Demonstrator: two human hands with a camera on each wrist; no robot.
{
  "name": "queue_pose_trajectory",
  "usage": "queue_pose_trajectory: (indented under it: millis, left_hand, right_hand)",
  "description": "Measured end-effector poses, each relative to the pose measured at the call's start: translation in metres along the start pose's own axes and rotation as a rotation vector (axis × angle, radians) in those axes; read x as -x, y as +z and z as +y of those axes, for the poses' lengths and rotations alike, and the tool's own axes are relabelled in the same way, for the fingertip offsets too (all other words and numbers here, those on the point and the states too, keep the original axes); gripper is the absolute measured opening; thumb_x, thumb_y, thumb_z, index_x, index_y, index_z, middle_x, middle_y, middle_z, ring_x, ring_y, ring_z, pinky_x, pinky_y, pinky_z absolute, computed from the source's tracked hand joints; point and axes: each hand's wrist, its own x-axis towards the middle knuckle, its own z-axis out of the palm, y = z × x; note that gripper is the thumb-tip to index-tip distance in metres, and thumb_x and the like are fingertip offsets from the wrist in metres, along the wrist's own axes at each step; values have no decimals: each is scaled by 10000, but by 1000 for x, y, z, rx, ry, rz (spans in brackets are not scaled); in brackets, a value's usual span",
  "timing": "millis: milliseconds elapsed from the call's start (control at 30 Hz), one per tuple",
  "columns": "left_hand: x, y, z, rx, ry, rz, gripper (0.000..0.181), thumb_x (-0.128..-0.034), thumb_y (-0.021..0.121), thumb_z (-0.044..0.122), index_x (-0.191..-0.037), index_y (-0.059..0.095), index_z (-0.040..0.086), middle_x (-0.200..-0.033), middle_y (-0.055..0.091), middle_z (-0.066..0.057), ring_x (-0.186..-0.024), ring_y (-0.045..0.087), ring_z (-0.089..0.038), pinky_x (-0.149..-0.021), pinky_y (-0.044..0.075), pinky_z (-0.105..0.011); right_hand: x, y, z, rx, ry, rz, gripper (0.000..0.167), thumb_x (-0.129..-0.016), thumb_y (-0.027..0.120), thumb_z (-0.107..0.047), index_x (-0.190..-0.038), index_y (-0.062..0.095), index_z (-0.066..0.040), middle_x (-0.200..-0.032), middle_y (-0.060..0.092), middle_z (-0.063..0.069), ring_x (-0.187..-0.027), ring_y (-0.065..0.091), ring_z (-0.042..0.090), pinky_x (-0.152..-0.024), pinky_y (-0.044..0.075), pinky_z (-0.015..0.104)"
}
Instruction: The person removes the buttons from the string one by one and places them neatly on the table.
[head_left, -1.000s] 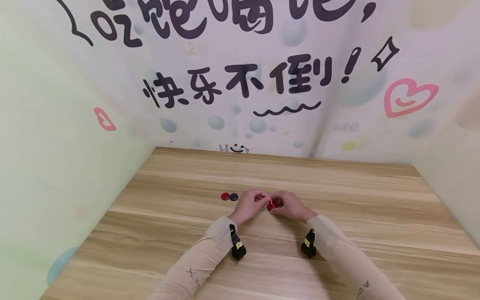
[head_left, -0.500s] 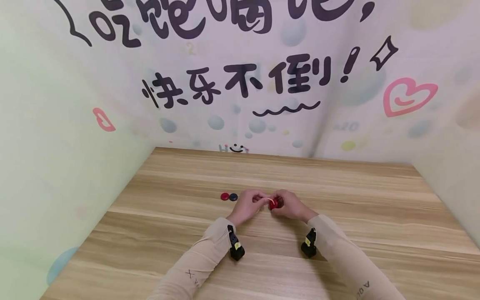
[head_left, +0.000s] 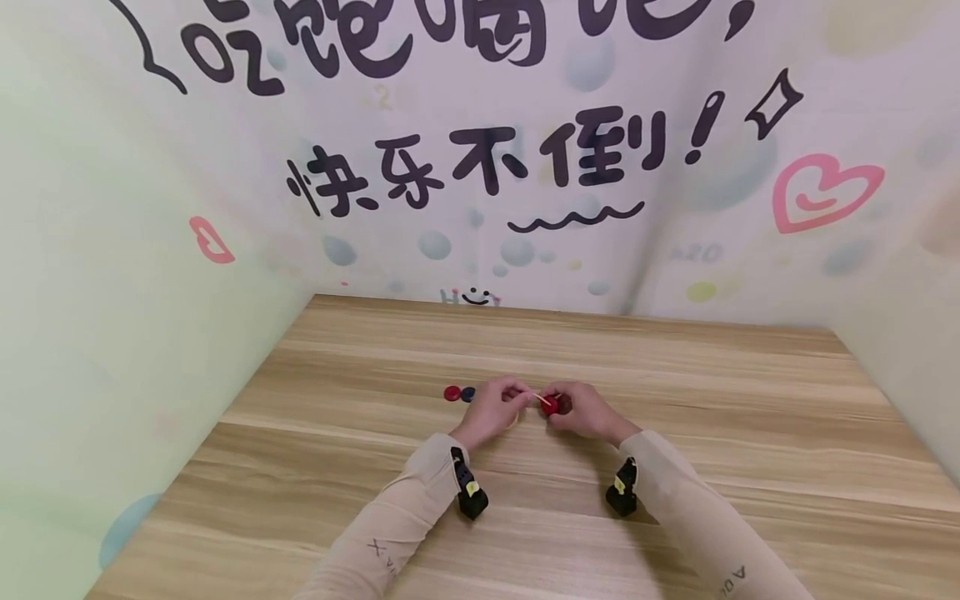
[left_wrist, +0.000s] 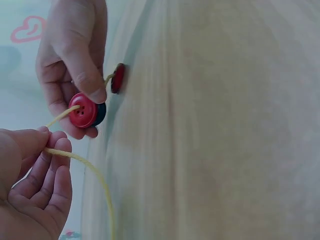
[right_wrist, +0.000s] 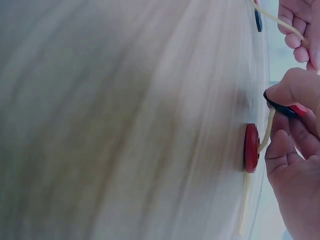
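Between the thumb and fingers of my left hand (head_left: 491,410) is a pinched yellow cord (left_wrist: 101,181). The cord runs from there into a hole of a red button (left_wrist: 84,111), and its other stretch hangs toward the table. My right hand (head_left: 590,410) grips this red button together with a dark blue button (left_wrist: 101,115) stacked behind it. In the right wrist view, cord leaves the dark side and passes through another red button (right_wrist: 251,148) below the right hand, near the table. Both hands are close together above the table, with the cord fairly straight between them.
On the wooden table (head_left: 360,517), a red button (head_left: 452,393) and a dark blue button (head_left: 468,394) lie side by side, left of the left hand. A printed cloth wall (head_left: 420,267) rises behind the table.
My left hand has shifted slightly left, and more cord shows between the hands. The red button in my right hand has moved slightly right and turned.
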Motion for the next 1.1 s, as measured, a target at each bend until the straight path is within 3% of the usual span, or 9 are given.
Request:
queue_pose_trajectory:
  millis: [200, 567, 800, 1100]
  left_hand:
    - [-2, -3, 3, 5, 23, 5, 116, -862, 578, 145, -861, 651, 54, -712, 596, 21, -643, 530, -61, -570, 440, -184]
    - [-2, -3, 0, -8, 44, 6, 125, -861, 581, 139, -861, 657, 41, -720, 603, 19, -643, 530, -64, -580, 440, -187]
    - [-2, -3, -3, -3, 22, 16, 141, -860, 580, 144, -874, 656, 26, -716, 603, 25, -646, 522, -59, -582, 433, -190]
    - [-3, -3, -2, 2, 32, 25, 123, -860, 580, 139, -870, 655, 42, -717, 604, 20, -650, 534, -56, -590, 444, -193]
  right_hand:
    - [1, -1, -1, 12, 27, 18, 303, -741, 647, 1, -1038, 587, 7, -819, 569, 43, -694, 491, 133, -581, 438, 246]
    - [2, -2, 2, 26, -10, 69, 309, -768, 678, -68, -1052, 580, 5, -847, 597, 41, -720, 505, 126, -626, 433, 257]
    - [2, -2, 1, -30, 15, 137, 252, -709, 732, -65, -870, 539, -52, -762, 566, 9, -676, 505, 119, -589, 433, 229]
    - [3, -3, 3, 25, -62, 75, 80, -758, 695, -112, -764, 616, -108, -763, 589, -25, -675, 477, 109, -594, 414, 228]
